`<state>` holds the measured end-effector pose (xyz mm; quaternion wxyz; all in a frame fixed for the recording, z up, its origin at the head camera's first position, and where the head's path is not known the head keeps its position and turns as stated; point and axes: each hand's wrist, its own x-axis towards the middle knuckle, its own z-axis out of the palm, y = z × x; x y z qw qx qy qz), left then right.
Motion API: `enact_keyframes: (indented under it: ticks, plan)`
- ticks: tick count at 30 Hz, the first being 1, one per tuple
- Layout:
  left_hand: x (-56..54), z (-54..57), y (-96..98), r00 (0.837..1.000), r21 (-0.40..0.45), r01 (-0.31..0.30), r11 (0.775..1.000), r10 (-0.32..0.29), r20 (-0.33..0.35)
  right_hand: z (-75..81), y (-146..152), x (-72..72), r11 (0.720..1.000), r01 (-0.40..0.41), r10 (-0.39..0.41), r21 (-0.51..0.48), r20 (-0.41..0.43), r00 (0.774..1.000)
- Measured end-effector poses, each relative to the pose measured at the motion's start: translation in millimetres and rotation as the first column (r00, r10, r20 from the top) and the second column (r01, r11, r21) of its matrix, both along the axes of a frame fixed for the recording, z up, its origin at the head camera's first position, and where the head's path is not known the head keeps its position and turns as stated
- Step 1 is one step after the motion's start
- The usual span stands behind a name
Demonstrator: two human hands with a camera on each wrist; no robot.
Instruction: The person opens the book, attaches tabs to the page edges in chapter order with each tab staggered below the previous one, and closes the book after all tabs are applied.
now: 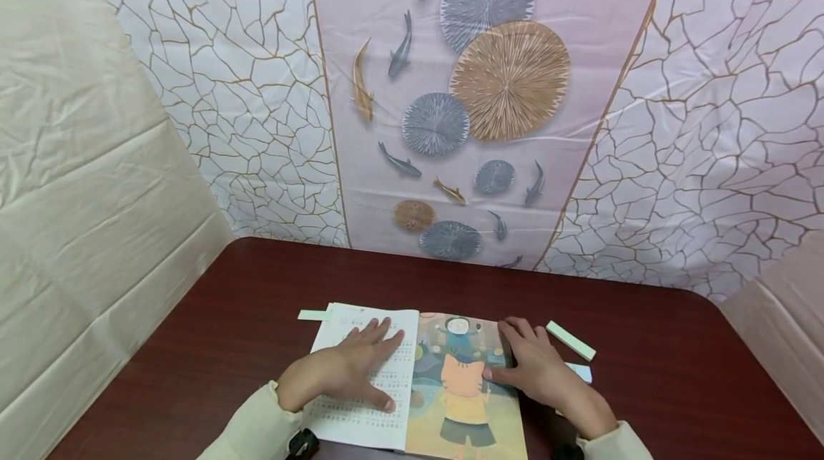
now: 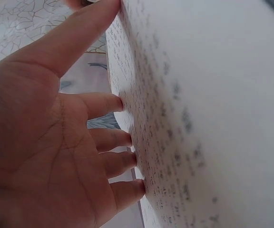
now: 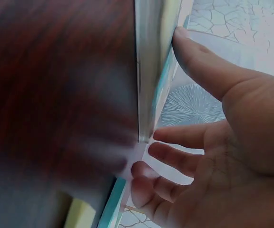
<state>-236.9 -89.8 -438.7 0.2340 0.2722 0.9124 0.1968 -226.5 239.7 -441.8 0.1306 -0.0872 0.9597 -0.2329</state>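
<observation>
An open book (image 1: 466, 388) lies on the table, with printed text on its left page (image 1: 360, 428) and a coloured illustration on its right page. My left hand (image 1: 350, 367) is spread over the text page, and its fingertips touch the paper in the left wrist view. At the right edge of the illustrated page is my right hand (image 1: 537, 367). Its thumb (image 3: 199, 57) rests on the page, while the other fingers reach along the book's edge, loosely bent. The fingers of both hands are mostly straight or relaxed.
A pale green strip (image 1: 312, 315) sticks out by the book's upper left edge. Another pale strip (image 1: 570, 340) and a light blue-white piece (image 1: 579, 372) lie beyond my right hand. A yellow block (image 3: 80, 213) shows in the right wrist view. Patterned cloth (image 1: 450, 181) hangs behind the dark red table (image 1: 257, 288).
</observation>
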Motion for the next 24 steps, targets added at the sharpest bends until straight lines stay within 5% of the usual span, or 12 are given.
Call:
enact_keyframes:
  ticks: [13,24]
  plan:
    - [-11.2,-24.0,-6.4,0.999,0.011,0.045,0.999,-0.044,-0.025,2.2,-6,2.5,0.996,-0.004,0.005,0.094,-0.015,1.000]
    - [0.3,-0.3,-1.5,1.000,0.006,0.008,1.000,-0.008,0.004,1.8,-9,0.1,0.997,0.005,-0.003,0.075,-0.021,1.000]
